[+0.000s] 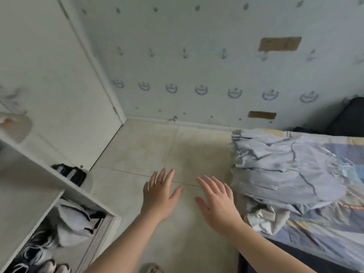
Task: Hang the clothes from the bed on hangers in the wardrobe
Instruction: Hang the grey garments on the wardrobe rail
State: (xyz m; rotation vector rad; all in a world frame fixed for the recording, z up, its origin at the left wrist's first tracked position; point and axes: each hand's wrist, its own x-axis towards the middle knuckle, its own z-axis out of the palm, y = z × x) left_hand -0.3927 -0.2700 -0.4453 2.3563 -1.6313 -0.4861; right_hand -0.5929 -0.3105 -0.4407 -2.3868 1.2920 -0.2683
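Note:
A pile of light blue clothes [279,170] lies crumpled on the bed's near left corner, with a cream garment [264,217] poking out beneath it. The bed [334,229] has a blue patterned cover. My left hand [159,196] and my right hand [216,201] hover side by side over the tiled floor, fingers straight and spread, holding nothing. My right hand is just left of the clothes pile, not touching it. The white wardrobe [49,79] stands at the left. No hanger shows.
A white shelf unit [39,186] at lower left holds shoes and a grey bag [76,219]. A black striped item [71,174] sits behind it. Beige floor tiles [153,146] lie between wardrobe and bed. A patterned wall is ahead.

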